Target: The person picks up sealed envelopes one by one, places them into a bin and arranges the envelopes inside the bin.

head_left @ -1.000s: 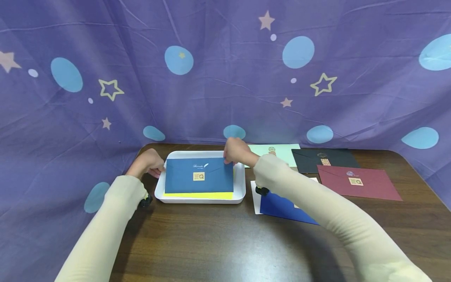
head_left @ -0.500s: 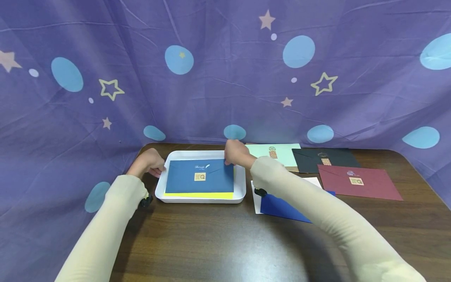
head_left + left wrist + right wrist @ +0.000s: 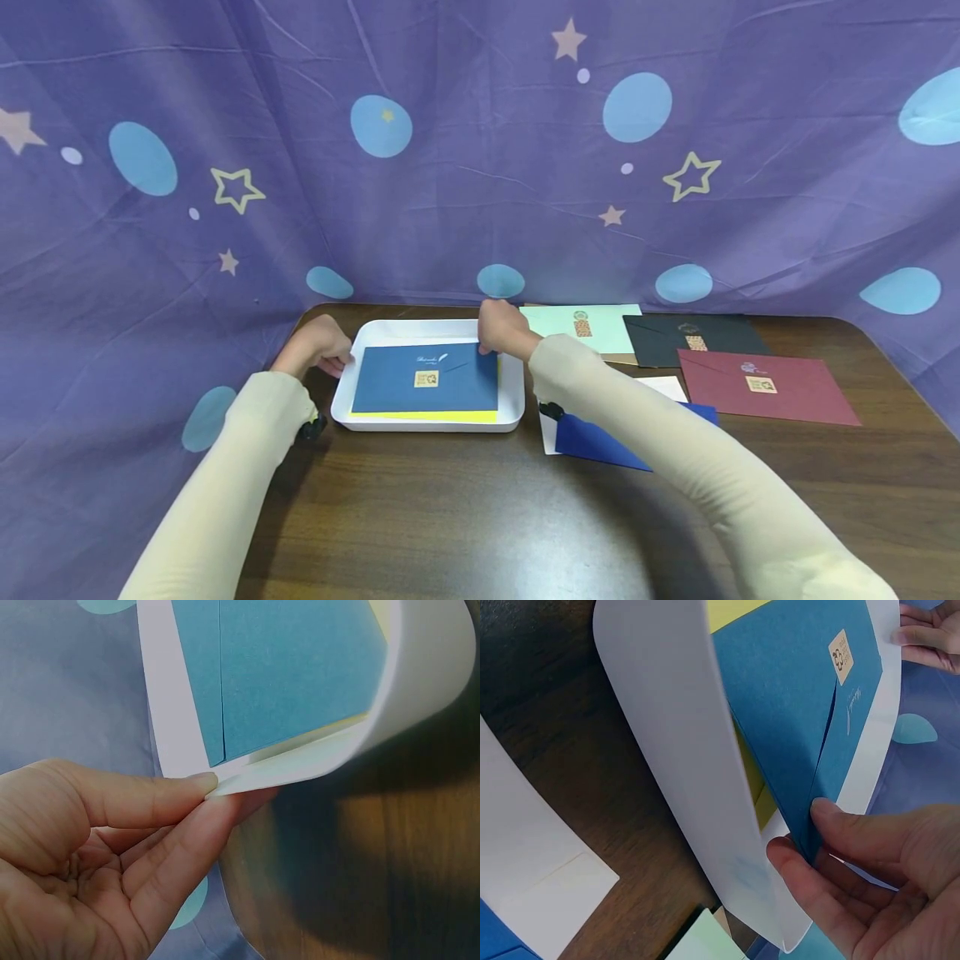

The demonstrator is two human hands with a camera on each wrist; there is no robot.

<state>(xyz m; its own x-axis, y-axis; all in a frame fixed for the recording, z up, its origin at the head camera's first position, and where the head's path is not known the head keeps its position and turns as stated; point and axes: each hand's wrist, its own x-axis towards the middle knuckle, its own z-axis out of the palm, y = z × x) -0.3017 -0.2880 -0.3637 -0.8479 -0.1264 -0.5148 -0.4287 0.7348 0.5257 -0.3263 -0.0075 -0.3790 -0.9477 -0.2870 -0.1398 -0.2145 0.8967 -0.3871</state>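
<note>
Teal envelope (image 3: pixel 405 375) lies in the white tray (image 3: pixel 420 427) at the left of the table (image 3: pixel 435 500). At the far left, your left hand (image 3: pixel 321 343) pinches the tray's rim near its corner, thumb above and fingers beneath, barely parted around the thin wall.

Since a second ago the envelope has slid a little toward you: more of the tray floor shows beyond its far edge, and the yellow strip along its near edge is slimmer. It now sits more squarely over the yellow envelope (image 3: pixel 431 416) beneath it, so the placing looks nearly finished, short of letting go.

At the tray's right, your right hand (image 3: pixel 501 327) has its thumb and fingers closed on the teal envelope's far right corner; the right wrist view shows that corner slightly raised, with yellow visible under it. The tray is the only container, and yellow and teal are all you can make out in it.

Further right, outside it, a mint envelope (image 3: pixel 600 327) lies at the back, a royal-blue envelope (image 3: pixel 600 440) overlaps a white one (image 3: pixel 663 387) under your sleeve, then come a black envelope (image 3: pixel 697 337) and a burgundy envelope (image 3: pixel 772 387).
</note>
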